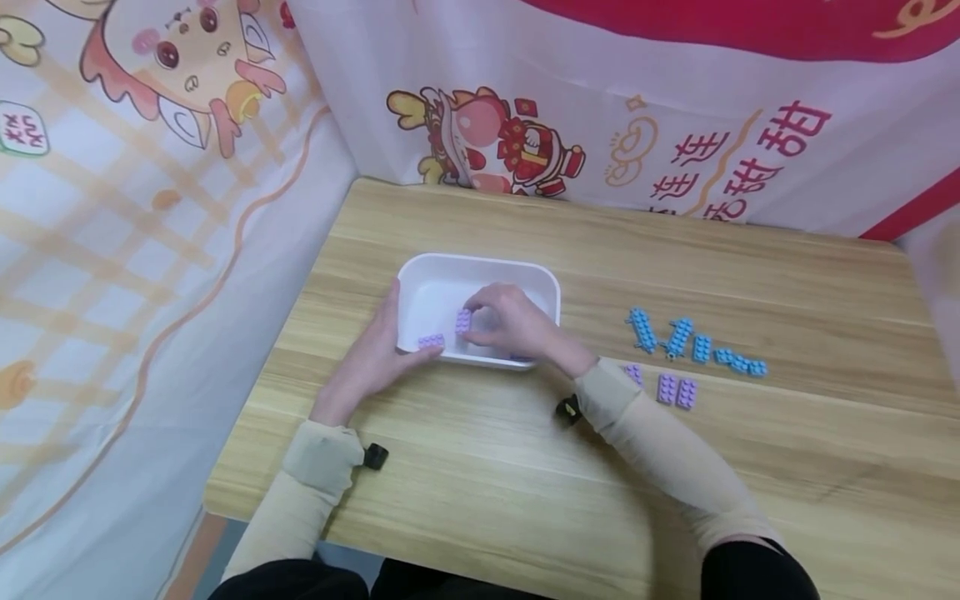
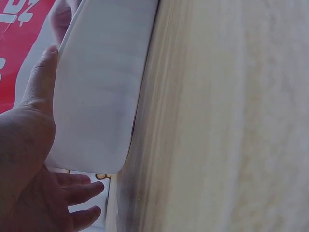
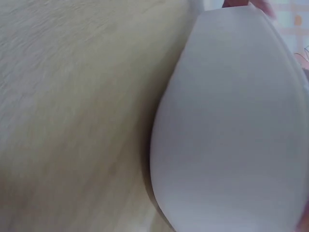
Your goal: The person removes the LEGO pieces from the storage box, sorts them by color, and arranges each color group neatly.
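A white plastic box point(image 1: 480, 265) stands on the table, its outer wall filling much of both wrist views. My left hand point(image 1: 375, 350) rests against its left near corner. In the left wrist view the thumb point(image 2: 42, 79) lies along the rim, while the other fingers point(image 2: 83, 192) extend loosely past the box's end. Inside the box, my right hand point(image 1: 510, 321) pinches a purple toy brick point(image 1: 463, 322) between thumb and fingers. Another purple brick point(image 1: 431, 341) lies in the box beside the left thumb. The right wrist view hides most of the right hand behind the box wall.
Two purple bricks point(image 1: 677, 391) lie on the wooden table point(image 1: 480, 467) to the right, with another purple brick point(image 1: 633, 374) partly behind the right sleeve. Several blue brick pieces point(image 1: 702, 348) form a row behind them. A printed cloth point(image 1: 615, 108) hangs along the table's back edge.
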Action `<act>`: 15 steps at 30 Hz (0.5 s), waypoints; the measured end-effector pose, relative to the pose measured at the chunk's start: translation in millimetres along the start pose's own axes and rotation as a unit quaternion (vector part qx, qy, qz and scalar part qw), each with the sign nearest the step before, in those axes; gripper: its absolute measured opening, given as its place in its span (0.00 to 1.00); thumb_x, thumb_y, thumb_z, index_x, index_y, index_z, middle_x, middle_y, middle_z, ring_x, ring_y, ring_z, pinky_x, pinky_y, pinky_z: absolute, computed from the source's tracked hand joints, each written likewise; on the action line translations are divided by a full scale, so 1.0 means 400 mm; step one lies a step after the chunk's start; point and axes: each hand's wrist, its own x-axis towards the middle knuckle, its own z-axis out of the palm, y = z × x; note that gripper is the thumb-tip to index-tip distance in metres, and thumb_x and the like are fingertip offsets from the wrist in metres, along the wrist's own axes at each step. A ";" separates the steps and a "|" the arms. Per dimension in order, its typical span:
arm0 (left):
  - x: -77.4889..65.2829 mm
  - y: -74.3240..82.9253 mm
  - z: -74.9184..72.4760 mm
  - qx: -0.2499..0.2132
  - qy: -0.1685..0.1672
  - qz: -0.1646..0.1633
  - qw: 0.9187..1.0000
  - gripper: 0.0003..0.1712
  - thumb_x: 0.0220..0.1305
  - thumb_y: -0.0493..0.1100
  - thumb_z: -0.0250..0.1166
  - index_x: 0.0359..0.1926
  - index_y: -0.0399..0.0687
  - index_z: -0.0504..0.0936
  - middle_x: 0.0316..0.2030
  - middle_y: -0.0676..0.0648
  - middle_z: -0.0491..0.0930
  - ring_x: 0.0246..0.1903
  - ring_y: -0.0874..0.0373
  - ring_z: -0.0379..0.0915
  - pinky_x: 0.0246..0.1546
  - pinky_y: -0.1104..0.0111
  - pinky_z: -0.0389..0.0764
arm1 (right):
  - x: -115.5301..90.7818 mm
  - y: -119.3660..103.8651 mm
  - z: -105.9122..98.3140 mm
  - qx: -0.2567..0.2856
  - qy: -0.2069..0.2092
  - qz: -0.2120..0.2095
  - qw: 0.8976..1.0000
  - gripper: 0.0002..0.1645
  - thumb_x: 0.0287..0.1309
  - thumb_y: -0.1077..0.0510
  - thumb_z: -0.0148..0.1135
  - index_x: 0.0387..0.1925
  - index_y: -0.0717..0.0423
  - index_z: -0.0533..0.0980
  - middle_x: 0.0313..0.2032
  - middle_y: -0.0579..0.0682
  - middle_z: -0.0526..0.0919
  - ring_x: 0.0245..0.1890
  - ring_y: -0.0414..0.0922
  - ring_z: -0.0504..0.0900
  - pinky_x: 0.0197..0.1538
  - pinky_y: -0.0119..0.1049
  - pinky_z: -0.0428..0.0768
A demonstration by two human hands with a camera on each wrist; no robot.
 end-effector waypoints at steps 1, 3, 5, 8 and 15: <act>0.000 -0.001 0.000 0.001 0.000 -0.001 1.000 0.81 0.63 0.75 0.75 0.90 0.56 0.24 0.91 0.40 0.37 0.88 0.33 0.46 0.88 0.35 0.54 | -0.003 0.011 0.001 0.001 0.005 -0.003 1.000 0.26 0.64 0.46 0.79 0.56 0.58 0.88 0.53 0.54 0.93 0.57 0.53 0.89 0.72 0.52 0.82; 0.001 -0.001 -0.001 0.002 0.000 -0.003 1.000 0.82 0.62 0.76 0.74 0.90 0.56 0.24 0.91 0.40 0.37 0.88 0.33 0.45 0.88 0.35 0.53 | -0.012 0.022 -0.002 0.004 0.010 -0.008 1.000 0.26 0.64 0.45 0.79 0.56 0.57 0.88 0.53 0.54 0.93 0.57 0.52 0.88 0.72 0.51 0.81; 0.002 -0.002 -0.001 0.000 0.000 -0.004 1.000 0.82 0.61 0.77 0.74 0.90 0.56 0.24 0.91 0.40 0.37 0.88 0.33 0.45 0.88 0.35 0.54 | -0.026 0.016 -0.015 0.012 0.015 -0.012 1.000 0.26 0.63 0.46 0.80 0.56 0.57 0.88 0.53 0.54 0.93 0.57 0.53 0.88 0.72 0.52 0.81; 0.002 -0.001 -0.001 0.000 0.001 -0.010 1.000 0.83 0.60 0.78 0.75 0.90 0.56 0.24 0.91 0.40 0.37 0.88 0.33 0.44 0.87 0.34 0.53 | -0.051 -0.015 -0.045 0.025 0.024 -0.024 0.999 0.24 0.62 0.50 0.81 0.54 0.60 0.88 0.51 0.56 0.93 0.57 0.55 0.88 0.70 0.53 0.83; 0.001 0.002 0.000 0.007 -0.002 -0.015 1.000 0.82 0.61 0.78 0.74 0.90 0.55 0.24 0.91 0.42 0.34 0.89 0.35 0.41 0.89 0.37 0.51 | -0.102 -0.055 -0.093 0.015 0.043 -0.037 0.998 0.20 0.62 0.57 0.81 0.52 0.64 0.88 0.50 0.58 0.94 0.55 0.56 0.89 0.66 0.53 0.87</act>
